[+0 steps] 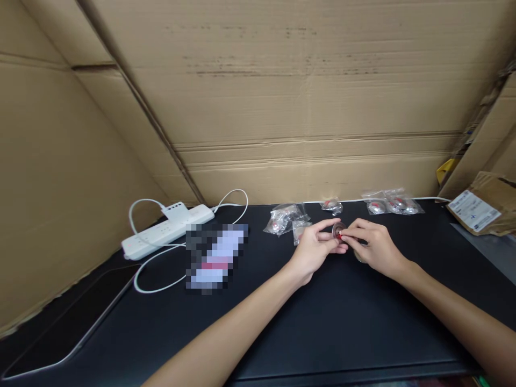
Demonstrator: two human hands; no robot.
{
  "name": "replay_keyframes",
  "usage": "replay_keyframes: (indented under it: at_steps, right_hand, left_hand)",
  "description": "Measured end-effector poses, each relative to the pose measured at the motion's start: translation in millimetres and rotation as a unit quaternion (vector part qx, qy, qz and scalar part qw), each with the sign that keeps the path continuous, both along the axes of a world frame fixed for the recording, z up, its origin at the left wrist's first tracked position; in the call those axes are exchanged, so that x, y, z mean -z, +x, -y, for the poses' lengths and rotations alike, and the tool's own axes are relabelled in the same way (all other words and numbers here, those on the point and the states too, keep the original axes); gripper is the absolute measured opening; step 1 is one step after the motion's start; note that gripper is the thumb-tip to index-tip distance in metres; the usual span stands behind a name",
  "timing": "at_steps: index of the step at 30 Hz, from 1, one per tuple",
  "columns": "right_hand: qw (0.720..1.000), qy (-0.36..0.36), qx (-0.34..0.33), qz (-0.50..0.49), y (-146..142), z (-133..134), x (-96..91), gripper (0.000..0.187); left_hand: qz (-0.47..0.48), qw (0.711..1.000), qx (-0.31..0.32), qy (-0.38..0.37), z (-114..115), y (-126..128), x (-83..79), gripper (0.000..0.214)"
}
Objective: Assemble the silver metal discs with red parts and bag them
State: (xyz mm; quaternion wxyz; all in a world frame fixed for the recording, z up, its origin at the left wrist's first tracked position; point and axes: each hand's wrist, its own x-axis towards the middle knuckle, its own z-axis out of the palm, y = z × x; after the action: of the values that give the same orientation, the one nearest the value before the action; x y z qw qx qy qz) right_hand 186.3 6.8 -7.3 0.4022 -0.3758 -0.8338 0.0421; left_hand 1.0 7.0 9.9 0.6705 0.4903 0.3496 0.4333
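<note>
My left hand (316, 244) grips a small round metal disc-like piece (337, 228) by its rim, above the black table. My right hand (373, 242) pinches a small red part (339, 235) at the middle of that piece; fingertips hide some of it. Under my right hand, a shiny rounded object (360, 258) is mostly covered. Just behind my left hand lie clear plastic bags (282, 219) with small metal parts in them, and a smaller clear bag (299, 231) sits partly behind my fingers.
More bagged round metal pieces with red parts (397, 203) lie along the back, one bag (331, 205) apart. A white power strip (167, 231) with cables and a pixelated object (217, 258) are left. A labelled brown package (481, 207) lies right. Cardboard walls (306, 97) enclose the table.
</note>
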Motion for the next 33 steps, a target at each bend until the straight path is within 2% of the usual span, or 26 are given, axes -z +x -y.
replay_keyframes:
  at_steps: [7,13,18,23,29,33]
  right_hand:
    - [0.998,0.0,0.012,0.061,0,3,-3.2,0.022]
    - [0.995,0.031,0.031,0.086,-2,4,1.5,0.023]
    - [0.997,0.043,0.035,0.051,-3,3,4.7,0.02]
    - [0.999,0.037,0.03,0.012,-2,3,4.8,0.015]
    - [0.999,0.027,0.031,0.0,-4,4,3.9,0.013]
    - [0.999,0.01,0.034,0.0,-6,6,0.9,0.013]
  left_hand:
    - [-0.002,1.0,-0.005,0.009,1,3,1.5,0.052]
    - [-0.03,0.999,0.002,0.027,4,5,1.2,0.053]
    - [-0.045,0.998,0.007,0.041,4,5,3.6,0.054]
    - [-0.076,0.993,0.012,0.09,2,6,10.7,0.055]
    - [-0.134,0.977,0.021,0.163,0,5,14.5,0.052]
    - [-0.131,0.977,0.026,0.168,-1,3,15.3,0.05]
